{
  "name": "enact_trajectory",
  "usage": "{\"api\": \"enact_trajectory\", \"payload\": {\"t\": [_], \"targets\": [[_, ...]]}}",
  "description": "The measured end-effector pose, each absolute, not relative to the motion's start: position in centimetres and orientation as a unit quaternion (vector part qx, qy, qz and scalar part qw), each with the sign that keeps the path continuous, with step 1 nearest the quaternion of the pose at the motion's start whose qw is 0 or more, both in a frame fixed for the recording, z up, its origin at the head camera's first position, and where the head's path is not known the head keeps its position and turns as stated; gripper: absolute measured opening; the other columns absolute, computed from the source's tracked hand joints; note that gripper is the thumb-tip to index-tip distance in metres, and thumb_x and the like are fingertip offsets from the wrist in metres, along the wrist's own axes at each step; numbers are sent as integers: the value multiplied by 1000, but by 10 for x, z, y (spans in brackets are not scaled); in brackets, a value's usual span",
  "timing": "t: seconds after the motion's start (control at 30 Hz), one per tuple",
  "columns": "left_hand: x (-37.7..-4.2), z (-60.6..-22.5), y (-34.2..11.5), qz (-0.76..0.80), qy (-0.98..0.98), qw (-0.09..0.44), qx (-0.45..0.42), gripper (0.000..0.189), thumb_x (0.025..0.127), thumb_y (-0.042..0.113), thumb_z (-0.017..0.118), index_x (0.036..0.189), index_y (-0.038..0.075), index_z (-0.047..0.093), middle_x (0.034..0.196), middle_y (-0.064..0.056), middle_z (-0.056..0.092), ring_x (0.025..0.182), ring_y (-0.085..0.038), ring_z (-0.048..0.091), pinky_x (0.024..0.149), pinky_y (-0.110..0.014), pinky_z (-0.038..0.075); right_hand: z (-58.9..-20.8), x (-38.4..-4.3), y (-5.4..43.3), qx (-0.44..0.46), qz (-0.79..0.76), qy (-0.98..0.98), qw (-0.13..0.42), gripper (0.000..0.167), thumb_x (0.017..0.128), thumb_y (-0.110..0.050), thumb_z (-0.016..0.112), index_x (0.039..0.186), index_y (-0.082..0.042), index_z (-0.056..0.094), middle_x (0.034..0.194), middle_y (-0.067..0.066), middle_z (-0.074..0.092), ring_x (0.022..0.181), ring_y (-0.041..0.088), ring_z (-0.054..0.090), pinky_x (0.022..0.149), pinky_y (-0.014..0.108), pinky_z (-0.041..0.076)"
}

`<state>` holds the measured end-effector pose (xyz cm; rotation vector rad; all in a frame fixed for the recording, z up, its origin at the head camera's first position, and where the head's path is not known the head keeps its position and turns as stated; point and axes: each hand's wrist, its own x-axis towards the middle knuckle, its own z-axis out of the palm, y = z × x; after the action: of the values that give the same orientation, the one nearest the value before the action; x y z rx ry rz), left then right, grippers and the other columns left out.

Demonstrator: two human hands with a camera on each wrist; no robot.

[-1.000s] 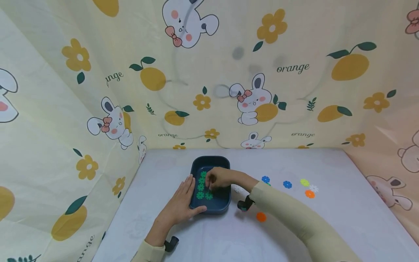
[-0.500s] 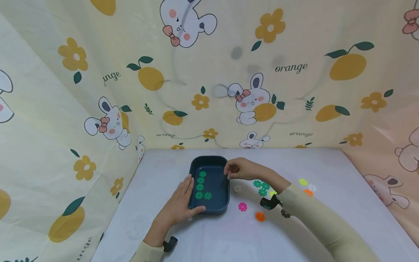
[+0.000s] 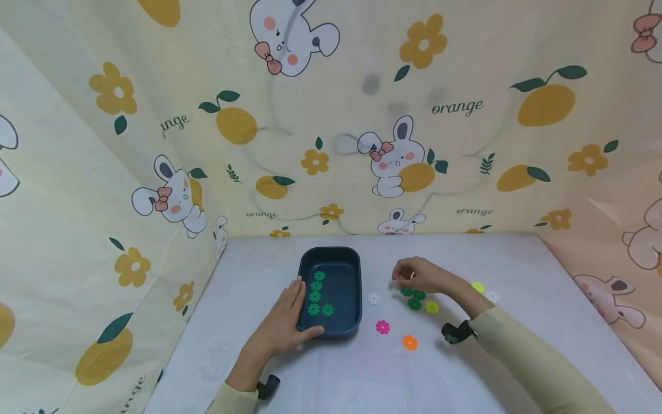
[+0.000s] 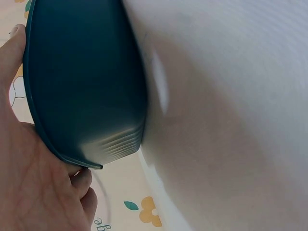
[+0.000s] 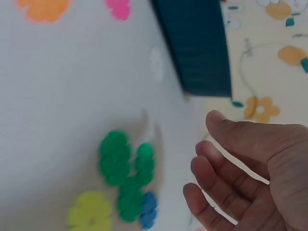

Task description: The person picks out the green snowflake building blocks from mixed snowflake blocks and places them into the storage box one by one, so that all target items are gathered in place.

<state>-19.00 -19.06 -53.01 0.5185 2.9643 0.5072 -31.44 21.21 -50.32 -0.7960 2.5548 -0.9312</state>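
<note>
A dark blue tray [image 3: 343, 329] stands on the table, with several green flower-shaped plastic discs [image 3: 315, 296] lying in an L shape along its left side. My left hand [image 3: 281, 322] rests against the tray's left side with straight fingers, its thumb at the front corner. The left wrist view has the hand [image 4: 41, 178] along the rim of the tray [image 4: 86, 82]. Right of the tray, my right hand [image 3: 420, 275] hovers over a cluster of green discs [image 3: 415, 303]. In the right wrist view its thumb and fingers [image 5: 216, 180] are loosely bent and apart, with nothing between them.
Loose discs lie right of the tray: white [image 3: 374, 298], pink [image 3: 383, 327], orange [image 3: 410, 342] and yellow [image 3: 431, 307]. A blue disc [image 5: 149, 210] sits beside the green cluster. Farther right are a yellow-green disc [image 3: 478, 287] and a white one [image 3: 492, 296]. A patterned cloth [image 3: 331, 115] rises behind the table.
My right hand has moved out of the tray, across its right rim, to the green discs on the table. The left hand has stayed at the tray.
</note>
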Motion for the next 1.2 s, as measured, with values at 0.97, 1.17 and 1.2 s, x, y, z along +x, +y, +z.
{"api": "enact_trajectory", "payload": {"t": [0.97,1.17,1.2], "targets": [[-192,-533,-191,165,971,40,170,121,93,79,62,173,7,7,182,-6,-3,168,-24,3,135,-47,11,-529,-312,221,-228,-327,905,148,15,97,-5,78,103,-10,65,90,2,61,87,19,56,73,28,52],[-192,-534,-191,167,971,43,167,122,92,81,61,173,9,6,182,-4,-4,168,-22,1,135,-47,11,-516,-316,210,-270,-350,888,130,11,99,-6,76,103,-12,68,90,-1,64,85,18,59,75,24,54],[-192,-534,-192,167,971,43,166,122,92,82,60,173,9,6,182,-4,-4,168,-22,1,135,-47,11,-514,-316,207,-275,-359,883,128,10,99,-7,76,103,-12,68,91,-1,65,86,18,59,77,24,55]]}}
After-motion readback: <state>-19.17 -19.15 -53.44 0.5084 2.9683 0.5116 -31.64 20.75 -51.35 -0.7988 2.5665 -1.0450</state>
